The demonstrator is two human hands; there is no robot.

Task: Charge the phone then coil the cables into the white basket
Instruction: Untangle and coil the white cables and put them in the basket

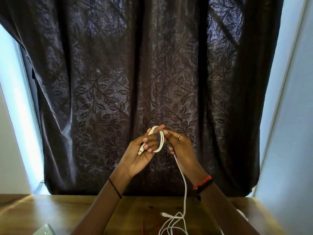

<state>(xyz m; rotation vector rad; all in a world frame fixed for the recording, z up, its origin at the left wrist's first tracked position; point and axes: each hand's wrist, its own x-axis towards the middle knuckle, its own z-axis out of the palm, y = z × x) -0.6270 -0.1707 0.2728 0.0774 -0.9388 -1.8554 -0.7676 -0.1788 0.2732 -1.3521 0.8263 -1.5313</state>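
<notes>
Hands are raised close together before the dark curtain (152,65). The left hand (140,150) grips the white cable (185,187) near its plug, loops around its fingers; the right hand (179,146) pinches the strand, which hangs to the wooden table (50,211).

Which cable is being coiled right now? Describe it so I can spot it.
In front of the dark curtain, both hands are raised above the wooden table. The white cable loops around the left hand, unlike the loose cables lying on the table.
</notes>
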